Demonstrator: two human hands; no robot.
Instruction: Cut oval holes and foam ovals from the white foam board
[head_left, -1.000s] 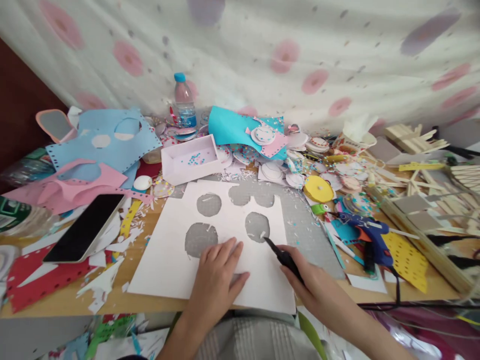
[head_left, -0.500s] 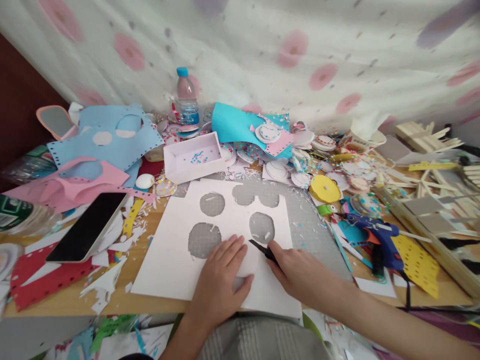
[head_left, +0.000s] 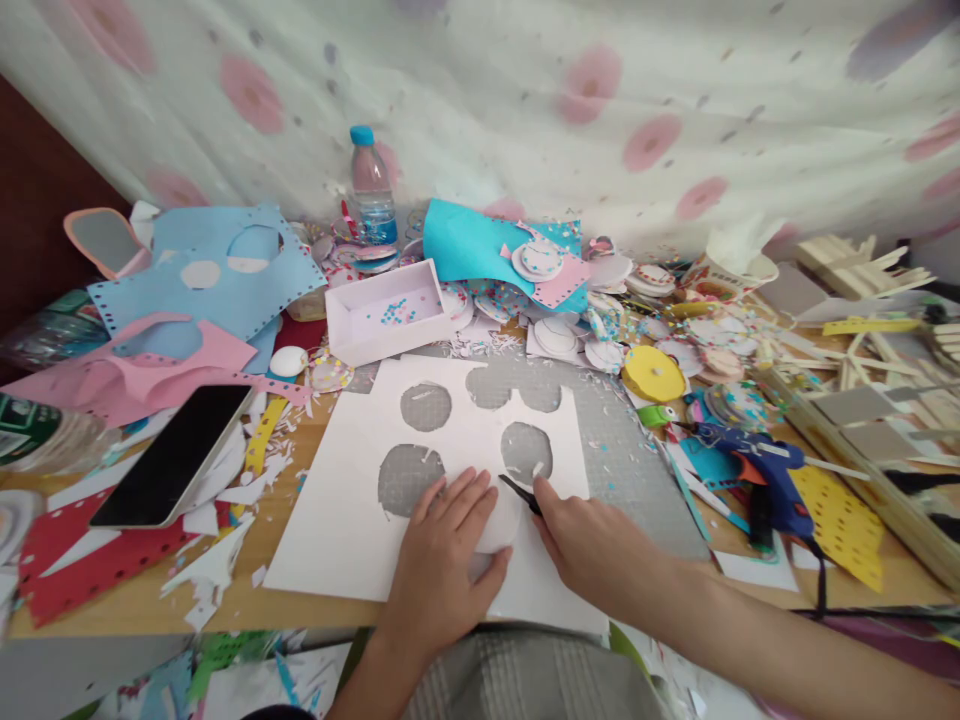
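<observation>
A white foam-like sheet [head_left: 337,520] with several round holes lies on a grey cutting mat [head_left: 637,480] at the table's front. My left hand [head_left: 450,550] rests flat on the sheet, fingers stretched out, below the lower left hole. In my right hand [head_left: 577,535] is a black craft knife [head_left: 519,492], its blade pointing left and touching or just above the sheet, close to my left fingertips. By the blade, a partly cut round piece [head_left: 501,528] shows beside my left hand. Grey mat shows through the holes.
A white box [head_left: 390,315] holding small blue bits stands behind the sheet. On the left lie a phone [head_left: 176,455] and coloured sheets. A blue glue gun [head_left: 765,470] lies at right. A water bottle [head_left: 373,190] stands at the back.
My right hand and the knife have shifted very slightly, with the blade a little higher. The left hand keeps its place on the sheet; the view has tilted slightly.
</observation>
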